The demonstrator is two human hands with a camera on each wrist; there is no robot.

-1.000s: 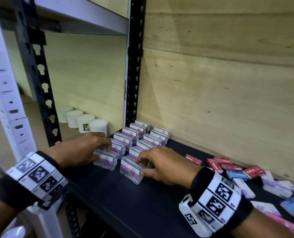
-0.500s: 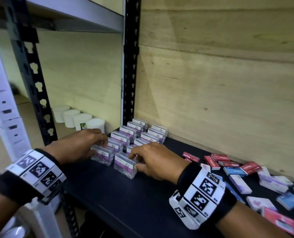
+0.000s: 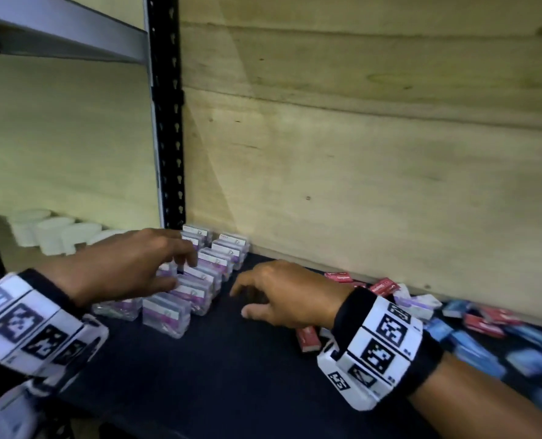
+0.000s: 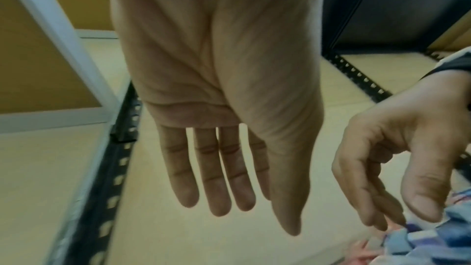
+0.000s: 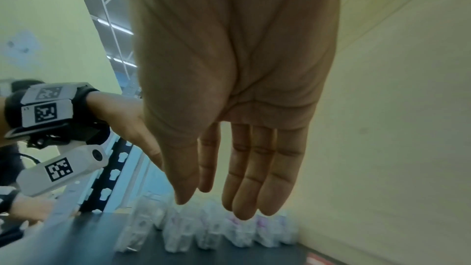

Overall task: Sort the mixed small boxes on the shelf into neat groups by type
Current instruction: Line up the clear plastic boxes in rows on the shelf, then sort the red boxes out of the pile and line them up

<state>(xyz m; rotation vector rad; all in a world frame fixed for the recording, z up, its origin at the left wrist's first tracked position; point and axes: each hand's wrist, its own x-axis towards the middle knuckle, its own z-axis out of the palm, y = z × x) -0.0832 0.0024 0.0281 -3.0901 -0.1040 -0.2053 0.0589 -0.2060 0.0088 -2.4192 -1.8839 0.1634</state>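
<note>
Clear boxes with purple labels (image 3: 200, 280) stand in two rows at the left end of the dark shelf (image 3: 231, 375); the right wrist view shows them blurred (image 5: 203, 235). My left hand (image 3: 182, 272) hovers over the left row with relaxed fingers and holds nothing; its fingers (image 4: 219, 188) hang straight. My right hand (image 3: 241, 301) floats just right of the rows, loosely curled and empty, with its palm (image 5: 229, 67) open. Mixed red, blue and white boxes (image 3: 472, 321) lie scattered to the right.
A black slotted upright (image 3: 168, 153) stands behind the rows. A plywood back wall (image 3: 358, 185) closes the shelf. White round containers (image 3: 54, 236) sit on the neighbouring shelf to the left. A red box (image 3: 307, 339) lies by my right wrist.
Both hands have let go of the front clear boxes. My left hand reached further back over the rows. My right hand drew away to the right.
</note>
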